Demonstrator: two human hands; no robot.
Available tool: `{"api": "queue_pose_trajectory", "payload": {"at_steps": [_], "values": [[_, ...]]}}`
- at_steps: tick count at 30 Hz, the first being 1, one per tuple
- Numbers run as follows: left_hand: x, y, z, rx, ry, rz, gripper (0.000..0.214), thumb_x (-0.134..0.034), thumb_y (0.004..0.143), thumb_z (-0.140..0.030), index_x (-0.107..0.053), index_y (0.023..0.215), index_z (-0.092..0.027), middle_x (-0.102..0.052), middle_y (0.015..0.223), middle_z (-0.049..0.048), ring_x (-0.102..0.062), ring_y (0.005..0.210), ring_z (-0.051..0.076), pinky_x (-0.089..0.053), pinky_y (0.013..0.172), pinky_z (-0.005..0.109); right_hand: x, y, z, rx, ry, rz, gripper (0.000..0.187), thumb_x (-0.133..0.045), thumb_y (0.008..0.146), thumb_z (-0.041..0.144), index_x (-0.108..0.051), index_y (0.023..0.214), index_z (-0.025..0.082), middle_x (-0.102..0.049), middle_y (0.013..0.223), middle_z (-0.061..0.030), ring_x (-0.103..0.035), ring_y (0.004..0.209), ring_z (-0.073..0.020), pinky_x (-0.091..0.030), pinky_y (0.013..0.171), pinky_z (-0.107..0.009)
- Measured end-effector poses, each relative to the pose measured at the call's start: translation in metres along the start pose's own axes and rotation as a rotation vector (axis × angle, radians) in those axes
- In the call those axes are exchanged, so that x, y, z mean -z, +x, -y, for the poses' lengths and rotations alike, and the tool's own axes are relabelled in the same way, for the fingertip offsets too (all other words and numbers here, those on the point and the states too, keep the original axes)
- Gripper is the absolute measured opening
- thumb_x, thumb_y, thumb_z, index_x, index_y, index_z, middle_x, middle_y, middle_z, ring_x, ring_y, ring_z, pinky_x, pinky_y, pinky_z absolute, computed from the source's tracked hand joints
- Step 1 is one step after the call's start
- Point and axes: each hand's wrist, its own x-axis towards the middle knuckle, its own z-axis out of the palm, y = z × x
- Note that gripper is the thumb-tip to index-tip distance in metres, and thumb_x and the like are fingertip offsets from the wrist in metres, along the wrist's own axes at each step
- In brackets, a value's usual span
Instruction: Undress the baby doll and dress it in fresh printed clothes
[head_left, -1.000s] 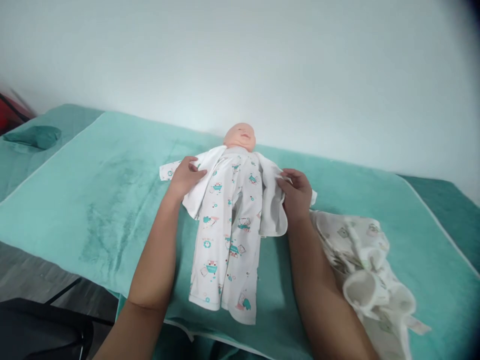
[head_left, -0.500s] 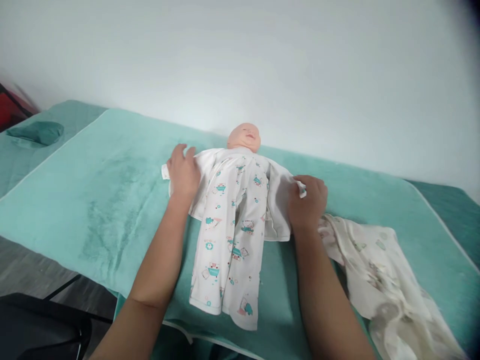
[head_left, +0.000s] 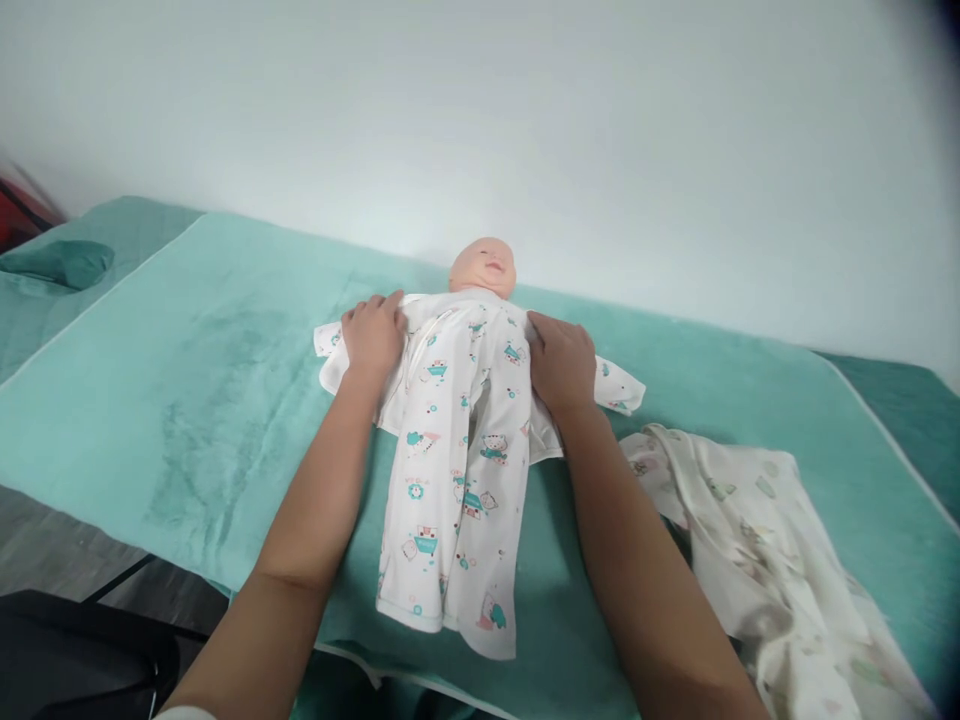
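A baby doll [head_left: 484,266] lies on its back, its head toward the wall. Under it is a spread white baby shirt [head_left: 551,440] with printed cuffs. White baby pants [head_left: 427,500] with teal and pink cartoon prints lie over its body, legs toward me. My left hand [head_left: 373,337] is closed at the shirt's left front, near the shoulder. On the other side, my right hand [head_left: 564,365] is closed on the shirt's right front, close beside the pants' waist. The fingertips of both hands are partly hidden. Sleeve ends stick out past each hand.
A crumpled cream printed cloth [head_left: 750,530] lies to the right of my right forearm. The teal padded bed [head_left: 150,380] stands against a white wall [head_left: 480,120]. A black chair [head_left: 67,650] is at the lower left, and the bed has a hole [head_left: 60,265] at its left end.
Both hands have moved inward from the sleeves to the shirt's front. My right hand has let go of the right cuff, and that sleeve now lies spread outward.
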Motion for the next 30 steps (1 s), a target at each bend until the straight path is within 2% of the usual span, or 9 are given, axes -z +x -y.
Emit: {"api": "queue_pose_trajectory", "payload": {"at_steps": [6, 8, 11, 12, 16, 19, 21, 25, 30], "values": [[0.001, 0.001, 0.003, 0.101, -0.003, -0.025, 0.046, -0.038, 0.1, -0.023, -0.066, 0.136, -0.028, -0.071, 0.129, 0.0104, -0.063, 0.121, 0.031, -0.041, 0.104, 0.045, 0.006, 0.001, -0.025, -0.237, 0.107, 0.03, 0.051, -0.041, 0.087, 0.02, -0.076, 0.124, 0.02, -0.077, 0.124, -0.0121, -0.067, 0.118, -0.0337, -0.051, 0.104, -0.051], [0.001, 0.001, 0.001, 0.109, -0.005, -0.019, 0.044, -0.038, 0.101, -0.025, -0.067, 0.134, -0.027, -0.072, 0.128, 0.0105, -0.063, 0.12, 0.03, -0.04, 0.104, 0.045, 0.011, 0.0, -0.019, -0.2, 0.15, -0.062, 0.052, -0.042, 0.083, 0.018, -0.075, 0.123, 0.018, -0.075, 0.128, -0.0128, -0.064, 0.125, -0.0332, -0.048, 0.109, -0.051], [0.001, 0.001, -0.001, 0.118, 0.009, -0.016, 0.042, -0.036, 0.101, -0.027, -0.069, 0.128, -0.025, -0.074, 0.123, 0.0107, -0.064, 0.118, 0.031, -0.04, 0.102, 0.044, 0.021, 0.008, 0.023, -0.034, 0.2, -0.167, 0.053, -0.042, 0.082, 0.015, -0.069, 0.128, 0.016, -0.069, 0.135, -0.0133, -0.059, 0.131, -0.0296, -0.044, 0.115, -0.047], [0.001, 0.001, -0.001, 0.121, 0.017, -0.013, 0.041, -0.036, 0.102, -0.027, -0.069, 0.126, -0.025, -0.074, 0.123, 0.0105, -0.064, 0.118, 0.031, -0.04, 0.102, 0.044, 0.023, 0.014, 0.044, 0.04, 0.217, -0.116, 0.052, -0.042, 0.084, 0.015, -0.067, 0.13, 0.017, -0.068, 0.136, -0.0127, -0.06, 0.129, -0.0281, -0.046, 0.113, -0.045], [0.002, 0.002, 0.0, 0.129, 0.026, 0.011, 0.04, -0.035, 0.103, -0.03, -0.068, 0.124, -0.025, -0.074, 0.122, 0.0099, -0.063, 0.118, 0.03, -0.039, 0.102, 0.043, 0.02, 0.048, 0.129, 0.346, 0.053, 0.373, 0.044, -0.044, 0.092, 0.018, -0.066, 0.131, 0.018, -0.067, 0.135, -0.0144, -0.061, 0.123, -0.0299, -0.051, 0.101, -0.043], [0.001, 0.002, 0.001, 0.126, 0.013, 0.02, 0.039, -0.035, 0.103, -0.03, -0.068, 0.122, -0.025, -0.074, 0.121, 0.01, -0.064, 0.118, 0.031, -0.038, 0.104, 0.045, 0.006, 0.074, 0.165, 0.455, -0.207, 0.559, 0.037, -0.049, 0.093, 0.022, -0.068, 0.123, 0.012, -0.064, 0.133, -0.0206, -0.06, 0.12, -0.0343, -0.052, 0.092, -0.043], [0.0, 0.002, 0.002, 0.118, 0.021, 0.017, 0.038, -0.035, 0.103, -0.03, -0.07, 0.119, -0.025, -0.075, 0.118, 0.0097, -0.065, 0.116, 0.03, -0.037, 0.105, 0.045, -0.002, 0.087, 0.173, 0.455, -0.279, 0.645, 0.034, -0.053, 0.094, 0.027, -0.07, 0.119, 0.013, -0.067, 0.128, -0.0207, -0.063, 0.114, -0.0338, -0.051, 0.086, -0.04], [-0.001, 0.002, 0.002, 0.101, 0.041, 0.005, 0.038, -0.035, 0.103, -0.03, -0.071, 0.115, -0.025, -0.076, 0.117, 0.0092, -0.065, 0.116, 0.029, -0.037, 0.106, 0.044, -0.008, 0.094, 0.171, 0.373, -0.321, 0.798, 0.023, -0.059, 0.091, 0.03, -0.076, 0.102, 0.018, -0.076, 0.099, -0.0133, -0.069, 0.088, -0.0274, -0.048, 0.076, -0.036], [-0.002, 0.001, 0.002, 0.111, -0.02, -0.02, 0.037, -0.038, 0.102, -0.028, -0.07, 0.12, -0.024, -0.075, 0.121, 0.0096, -0.065, 0.118, 0.029, -0.038, 0.108, 0.045, -0.01, 0.086, 0.159, 0.354, -0.193, 0.65, 0.027, -0.059, 0.091, 0.038, -0.078, 0.105, 0.026, -0.078, 0.096, -0.009, -0.068, 0.086, -0.0268, -0.046, 0.076, -0.037]]}}
